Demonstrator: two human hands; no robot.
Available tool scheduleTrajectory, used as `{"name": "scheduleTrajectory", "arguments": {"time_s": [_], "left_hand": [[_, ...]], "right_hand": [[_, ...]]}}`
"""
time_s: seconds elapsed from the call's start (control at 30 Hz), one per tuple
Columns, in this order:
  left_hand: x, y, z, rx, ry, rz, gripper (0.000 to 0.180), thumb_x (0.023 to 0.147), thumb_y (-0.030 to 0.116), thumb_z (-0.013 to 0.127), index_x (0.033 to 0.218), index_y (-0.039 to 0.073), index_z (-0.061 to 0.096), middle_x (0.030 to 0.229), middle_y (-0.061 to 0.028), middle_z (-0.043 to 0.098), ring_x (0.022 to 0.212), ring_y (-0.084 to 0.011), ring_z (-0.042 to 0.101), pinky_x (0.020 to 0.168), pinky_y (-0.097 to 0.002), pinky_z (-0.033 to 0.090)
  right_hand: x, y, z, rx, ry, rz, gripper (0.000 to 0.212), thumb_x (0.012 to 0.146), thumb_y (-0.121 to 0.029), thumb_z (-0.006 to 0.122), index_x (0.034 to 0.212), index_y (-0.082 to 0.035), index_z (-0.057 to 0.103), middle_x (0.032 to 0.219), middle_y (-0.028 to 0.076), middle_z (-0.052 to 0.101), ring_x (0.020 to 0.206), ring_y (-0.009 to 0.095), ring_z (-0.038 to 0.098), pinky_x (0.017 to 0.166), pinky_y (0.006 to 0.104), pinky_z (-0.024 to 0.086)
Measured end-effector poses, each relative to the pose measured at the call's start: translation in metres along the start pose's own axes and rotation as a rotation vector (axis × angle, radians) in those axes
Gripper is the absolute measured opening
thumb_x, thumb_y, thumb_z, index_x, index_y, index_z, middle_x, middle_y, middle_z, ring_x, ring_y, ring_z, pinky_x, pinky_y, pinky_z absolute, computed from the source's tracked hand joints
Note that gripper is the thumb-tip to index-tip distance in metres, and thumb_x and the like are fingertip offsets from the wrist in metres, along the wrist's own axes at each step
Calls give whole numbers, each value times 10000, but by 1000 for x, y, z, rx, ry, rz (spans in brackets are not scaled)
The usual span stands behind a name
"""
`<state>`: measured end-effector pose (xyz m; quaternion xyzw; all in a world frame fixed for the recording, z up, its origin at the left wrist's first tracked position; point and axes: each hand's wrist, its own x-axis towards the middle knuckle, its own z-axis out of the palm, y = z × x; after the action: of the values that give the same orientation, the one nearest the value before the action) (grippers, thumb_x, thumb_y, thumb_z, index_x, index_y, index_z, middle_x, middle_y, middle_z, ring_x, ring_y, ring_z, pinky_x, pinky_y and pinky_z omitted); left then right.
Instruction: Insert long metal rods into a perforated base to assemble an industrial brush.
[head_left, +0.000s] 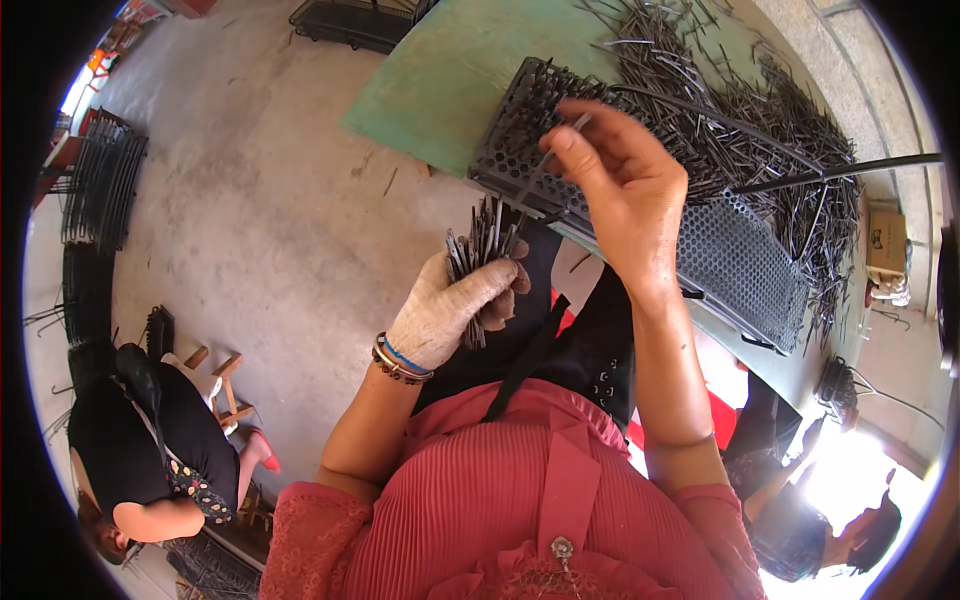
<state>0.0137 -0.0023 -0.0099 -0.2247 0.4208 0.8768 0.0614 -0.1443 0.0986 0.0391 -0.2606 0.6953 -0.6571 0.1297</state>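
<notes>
My left hand [440, 305], in a whitish work glove with brown-stained fingers, is wrapped round a bundle of thin dark metal-looking strips [485, 238]. The bundle stands nearly upright, its upper ends uneven. Up and to the right, my bare right hand [640, 200] pinches a single thin strip [536, 175] between thumb and fingers; the strip slants down toward the bundle, and the fingertips are slightly blurred. Behind this hand lies a black perforated metal tray [745, 255] along the table's near edge. More dark strips [560, 90] lie in its left part.
A large heap of loose strips [720, 120] covers much of the green tabletop [440, 75]. A thin dark rod [880, 170] crosses above it. One person [150, 440] is at lower left by a wooden stool [230, 390], another [790, 510] at lower right. Black racks [98, 185] stand along the left.
</notes>
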Motion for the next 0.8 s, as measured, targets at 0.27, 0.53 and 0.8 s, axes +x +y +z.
{"name": "scheduleTrajectory", "arguments": {"time_s": [0.27, 0.53, 0.8], "left_hand": [[4, -9, -8, -129, 76, 63, 360, 927, 223, 644, 1200, 2, 563, 1011, -91, 661, 761, -118, 607, 616, -239, 490], [2, -5, -5, -141, 87, -11, 321, 950, 208, 609, 1199, 11, 560, 962, -89, 651, 712, -102, 577, 557, -235, 452], [4, -4, -6, -150, 59, 46, 355, 963, 215, 575, 1230, -18, 547, 939, -86, 651, 677, -95, 550, 542, -226, 420]], "right_hand": [[16, 24, 21, -311, 114, -360, 298, 880, -20, 703, 1173, -15, 651, 931, 60, 716, 861, 96, 672, 797, 239, 521], [15, 32, 18, -450, 157, -498, 264, 860, -8, 715, 1121, -11, 676, 908, 76, 728, 835, 102, 680, 776, 238, 524], [13, 44, 18, -643, 95, -704, 231, 758, -84, 773, 981, -64, 713, 937, 34, 682, 806, 221, 619, 754, 337, 440]]}}
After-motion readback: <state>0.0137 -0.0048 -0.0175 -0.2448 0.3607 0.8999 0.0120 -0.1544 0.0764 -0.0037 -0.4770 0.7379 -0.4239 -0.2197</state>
